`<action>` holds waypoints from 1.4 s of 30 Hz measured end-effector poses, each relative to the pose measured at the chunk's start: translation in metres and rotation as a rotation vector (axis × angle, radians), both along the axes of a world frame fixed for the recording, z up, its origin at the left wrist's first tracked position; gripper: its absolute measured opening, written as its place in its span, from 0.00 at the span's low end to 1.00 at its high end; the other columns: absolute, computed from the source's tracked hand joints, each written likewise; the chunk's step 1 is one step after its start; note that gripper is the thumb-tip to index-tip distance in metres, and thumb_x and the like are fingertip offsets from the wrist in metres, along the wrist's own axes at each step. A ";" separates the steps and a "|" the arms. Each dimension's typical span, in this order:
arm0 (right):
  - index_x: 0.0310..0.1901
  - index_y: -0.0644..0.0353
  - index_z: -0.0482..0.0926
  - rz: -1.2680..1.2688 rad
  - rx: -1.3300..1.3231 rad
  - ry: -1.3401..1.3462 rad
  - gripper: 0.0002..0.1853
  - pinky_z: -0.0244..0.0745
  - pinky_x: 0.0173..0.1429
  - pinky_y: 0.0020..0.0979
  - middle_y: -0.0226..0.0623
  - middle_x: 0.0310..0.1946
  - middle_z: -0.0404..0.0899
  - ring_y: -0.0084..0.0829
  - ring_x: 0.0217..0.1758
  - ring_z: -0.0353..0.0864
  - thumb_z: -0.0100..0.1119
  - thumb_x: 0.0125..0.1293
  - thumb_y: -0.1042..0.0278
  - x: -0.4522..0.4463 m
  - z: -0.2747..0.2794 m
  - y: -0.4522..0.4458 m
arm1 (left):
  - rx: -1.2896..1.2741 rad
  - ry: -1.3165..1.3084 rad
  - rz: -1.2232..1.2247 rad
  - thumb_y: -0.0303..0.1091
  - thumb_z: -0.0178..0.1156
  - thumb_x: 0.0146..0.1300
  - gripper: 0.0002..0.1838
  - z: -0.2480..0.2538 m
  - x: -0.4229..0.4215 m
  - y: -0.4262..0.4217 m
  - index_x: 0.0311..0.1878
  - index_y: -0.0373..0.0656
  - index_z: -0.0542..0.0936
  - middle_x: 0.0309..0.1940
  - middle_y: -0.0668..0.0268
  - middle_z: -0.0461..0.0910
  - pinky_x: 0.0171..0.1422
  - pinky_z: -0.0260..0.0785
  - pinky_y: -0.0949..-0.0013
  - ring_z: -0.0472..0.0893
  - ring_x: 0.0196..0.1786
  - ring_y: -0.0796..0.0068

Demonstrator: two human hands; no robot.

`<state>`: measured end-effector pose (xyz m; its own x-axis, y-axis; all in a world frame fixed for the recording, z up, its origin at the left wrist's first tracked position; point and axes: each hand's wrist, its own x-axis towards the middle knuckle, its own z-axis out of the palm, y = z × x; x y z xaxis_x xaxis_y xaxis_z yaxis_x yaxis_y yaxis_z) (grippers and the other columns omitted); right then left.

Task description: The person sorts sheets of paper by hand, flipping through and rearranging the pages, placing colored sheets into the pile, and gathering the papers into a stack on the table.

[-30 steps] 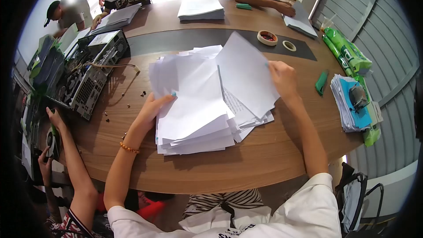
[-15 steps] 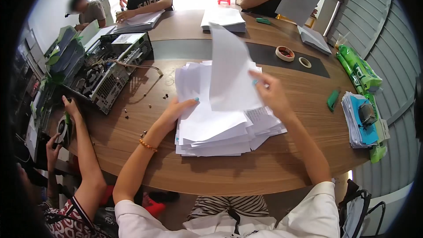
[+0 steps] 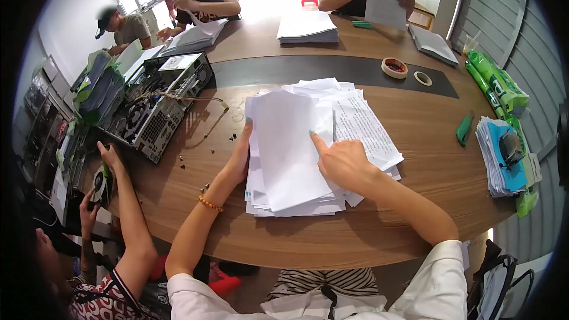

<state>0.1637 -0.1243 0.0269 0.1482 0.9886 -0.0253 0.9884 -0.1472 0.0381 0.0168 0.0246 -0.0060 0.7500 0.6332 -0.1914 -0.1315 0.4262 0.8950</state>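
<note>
Paper pile, one, lying on the wooden surface directly before the person, near the front edge. Change since half a second ago: the sheet then raised and tilted in the right hand now lies flat on the left part of the pile; the left hand has moved from over the sheets to their left edge; a printed sheet at the right shows more fully. At the far side, a co-worker's page is now held upright between two hands. Condition of pile: white, loose, uneven at the edges, in two overlapping parts; left part topped by a blank sheet, right part by the printed one, skewed, its dark lines of text too small to read. Right grip: index finger extended, tip on the blank sheet near its right edge, remaining fingers curled; whether they pinch anything cannot be told. Left grip: thumb upright along the pile's left edge, other fingers largely hidden; closure cannot be told. Also on the surface: opened computer case, left; small screws between it and the pile; wide tape roll, beyond, right.
</note>
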 end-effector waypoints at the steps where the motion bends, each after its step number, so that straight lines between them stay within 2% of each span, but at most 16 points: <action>1: 0.56 0.64 0.58 0.008 0.054 -0.036 0.27 0.65 0.20 0.31 0.35 0.12 0.71 0.32 0.14 0.71 0.46 0.52 0.67 0.001 -0.007 0.004 | 0.028 -0.023 -0.026 0.53 0.48 0.55 0.32 -0.001 0.000 0.000 0.53 0.35 0.60 0.42 0.58 0.70 0.45 0.67 0.71 0.73 0.44 0.70; 6: 0.53 0.72 0.59 0.016 0.097 0.003 0.27 0.65 0.19 0.30 0.33 0.10 0.70 0.30 0.12 0.70 0.46 0.51 0.67 0.003 -0.004 0.006 | 0.069 0.081 -0.094 0.49 0.51 0.54 0.30 0.000 -0.003 0.001 0.49 0.32 0.63 0.40 0.57 0.71 0.41 0.69 0.73 0.74 0.39 0.71; 8: 0.55 0.65 0.59 0.011 0.020 0.095 0.26 0.68 0.25 0.33 0.40 0.15 0.73 0.34 0.19 0.74 0.44 0.54 0.63 0.008 0.002 0.005 | 0.331 0.214 -0.085 0.41 0.55 0.52 0.24 -0.003 -0.002 0.001 0.45 0.31 0.66 0.36 0.58 0.72 0.37 0.69 0.74 0.75 0.35 0.74; 12: 0.55 0.49 0.58 -0.004 -0.081 0.337 0.22 0.68 0.39 0.40 0.46 0.29 0.75 0.43 0.33 0.74 0.38 0.60 0.52 0.041 0.028 0.000 | 0.241 0.250 -0.010 0.32 0.55 0.51 0.18 0.001 -0.002 -0.001 0.42 0.33 0.67 0.33 0.62 0.72 0.34 0.69 0.76 0.75 0.33 0.76; 14: 0.47 0.59 0.65 -0.168 0.046 0.323 0.21 0.69 0.41 0.39 0.45 0.32 0.75 0.40 0.37 0.75 0.42 0.59 0.51 0.071 0.038 0.002 | 0.220 0.247 -0.003 0.32 0.55 0.51 0.17 0.000 -0.002 0.000 0.42 0.33 0.67 0.34 0.62 0.72 0.34 0.69 0.76 0.75 0.33 0.77; 17: 0.39 0.64 0.69 -0.314 0.287 0.192 0.22 0.69 0.40 0.38 0.45 0.31 0.75 0.38 0.36 0.76 0.51 0.53 0.50 0.122 0.020 -0.001 | 0.178 0.230 -0.018 0.31 0.55 0.50 0.17 -0.002 -0.004 0.005 0.42 0.34 0.67 0.34 0.62 0.73 0.33 0.69 0.77 0.75 0.32 0.77; 19: 0.31 0.66 0.73 -0.342 0.223 0.278 0.22 0.69 0.35 0.34 0.45 0.28 0.76 0.38 0.32 0.76 0.58 0.47 0.51 0.144 0.007 -0.004 | 0.163 0.217 -0.050 0.31 0.56 0.50 0.17 -0.004 -0.004 0.010 0.42 0.34 0.67 0.34 0.62 0.73 0.33 0.69 0.77 0.75 0.32 0.77; 20: 0.26 0.65 0.76 -0.267 0.266 0.457 0.15 0.66 0.29 0.26 0.39 0.21 0.76 0.29 0.26 0.74 0.61 0.46 0.59 0.155 -0.006 0.000 | 0.167 0.220 -0.034 0.31 0.56 0.50 0.17 -0.007 -0.003 0.011 0.42 0.34 0.67 0.33 0.62 0.73 0.32 0.69 0.77 0.75 0.32 0.77; 21: 0.26 0.65 0.76 -0.274 0.269 0.460 0.15 0.66 0.29 0.26 0.39 0.21 0.76 0.29 0.26 0.74 0.61 0.46 0.59 0.158 -0.006 -0.001 | 0.169 0.227 -0.020 0.31 0.56 0.49 0.17 -0.007 -0.003 0.011 0.42 0.34 0.67 0.33 0.62 0.73 0.32 0.70 0.77 0.75 0.32 0.77; 24: 0.22 0.64 0.76 -0.169 0.326 1.044 0.08 0.59 0.23 0.16 0.29 0.17 0.73 0.15 0.18 0.66 0.62 0.43 0.68 0.165 -0.011 -0.003 | 0.174 0.267 -0.006 0.32 0.57 0.49 0.18 -0.005 -0.003 0.011 0.42 0.34 0.67 0.33 0.62 0.73 0.32 0.69 0.77 0.75 0.32 0.77; 28: 0.21 0.65 0.74 -0.265 0.296 1.012 0.07 0.61 0.21 0.17 0.31 0.18 0.74 0.19 0.19 0.71 0.59 0.46 0.70 0.175 -0.003 -0.011 | 0.174 0.246 -0.033 0.33 0.57 0.49 0.18 -0.007 -0.004 0.012 0.41 0.35 0.67 0.33 0.63 0.73 0.31 0.69 0.78 0.75 0.32 0.77; 30: 0.24 0.66 0.72 -0.483 0.742 0.676 0.05 0.65 0.19 0.19 0.34 0.18 0.74 0.26 0.25 0.78 0.55 0.50 0.73 0.178 0.008 -0.008 | 0.205 0.219 -0.053 0.33 0.56 0.49 0.18 -0.009 -0.005 0.014 0.41 0.34 0.67 0.33 0.63 0.73 0.31 0.69 0.78 0.75 0.31 0.78; 31: 0.24 0.66 0.72 -0.479 0.740 0.675 0.05 0.65 0.19 0.19 0.34 0.18 0.74 0.26 0.25 0.78 0.55 0.50 0.73 0.176 0.012 -0.008 | 0.204 0.216 -0.049 0.33 0.56 0.49 0.18 -0.009 -0.005 0.014 0.41 0.34 0.67 0.33 0.63 0.73 0.31 0.69 0.78 0.75 0.31 0.78; 34: 0.36 0.65 0.68 -0.077 1.216 0.910 0.06 0.73 0.26 0.25 0.42 0.22 0.76 0.28 0.30 0.79 0.45 0.58 0.75 0.163 0.022 0.001 | 0.204 0.222 -0.080 0.33 0.56 0.50 0.17 -0.009 -0.004 0.015 0.41 0.34 0.68 0.32 0.63 0.73 0.30 0.69 0.78 0.75 0.30 0.78; 37: 0.36 0.63 0.72 0.019 0.987 0.753 0.06 0.74 0.30 0.23 0.43 0.30 0.77 0.27 0.31 0.79 0.49 0.56 0.76 0.128 0.028 0.002 | 0.200 0.204 -0.092 0.34 0.55 0.50 0.17 -0.007 -0.004 0.015 0.41 0.34 0.68 0.31 0.62 0.73 0.30 0.69 0.78 0.75 0.30 0.77; 42: 0.32 0.54 0.78 0.618 0.235 0.757 0.09 0.68 0.50 0.27 0.29 0.39 0.76 0.27 0.39 0.76 0.57 0.47 0.78 0.095 0.023 0.007 | 0.235 0.269 -0.032 0.36 0.53 0.52 0.17 -0.003 -0.006 0.009 0.42 0.35 0.69 0.33 0.62 0.73 0.32 0.70 0.76 0.76 0.31 0.77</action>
